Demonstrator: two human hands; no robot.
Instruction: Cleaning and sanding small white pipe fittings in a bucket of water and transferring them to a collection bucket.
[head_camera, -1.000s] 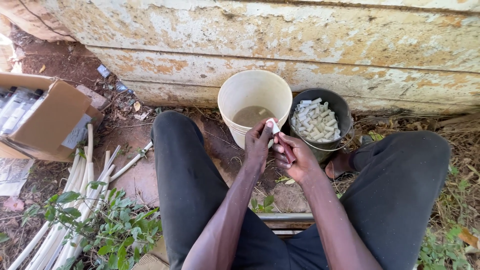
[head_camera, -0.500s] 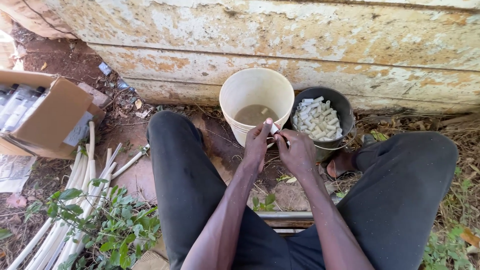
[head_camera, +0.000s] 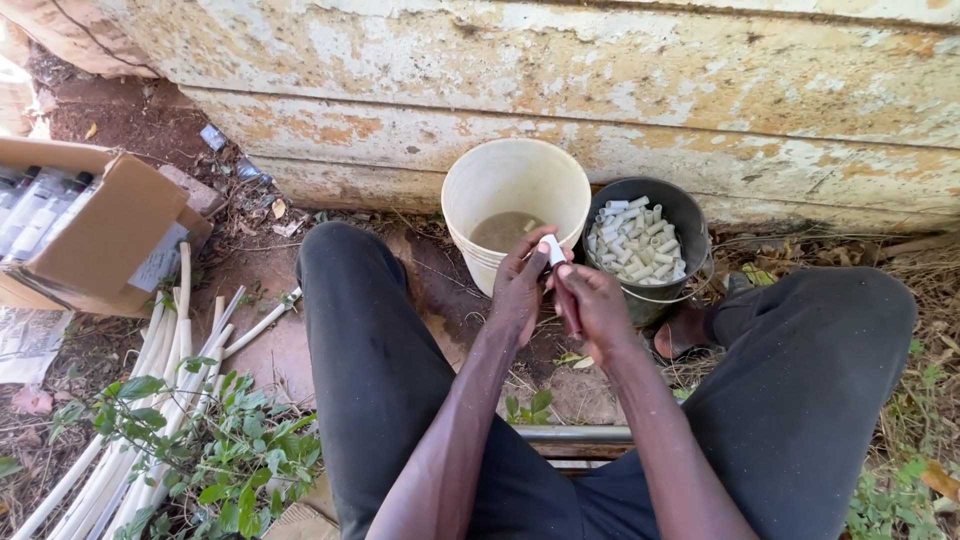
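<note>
I sit with my knees apart above two buckets. My left hand (head_camera: 520, 290) pinches a short white tube piece (head_camera: 553, 249) at its fingertips. My right hand (head_camera: 595, 305) is closed against it, holding a thin dark tool whose shape I cannot make out. Both hands hover in front of a cream bucket (head_camera: 470, 195) with murky liquid at its bottom. Right of it stands a black bucket (head_camera: 690, 215) filled with several short white tube pieces (head_camera: 630, 240).
A peeling, stained wall (head_camera: 600, 80) rises behind the buckets. An open cardboard box (head_camera: 95, 235) with bottles lies at the left. Long white pipes (head_camera: 170, 370) lie on the soil among green weeds (head_camera: 220, 460). A metal bar (head_camera: 575, 435) crosses under my legs.
Both hands have stayed together by the buckets, shifting slightly left toward the cream bucket's rim. The white piece remains pinched between them.
</note>
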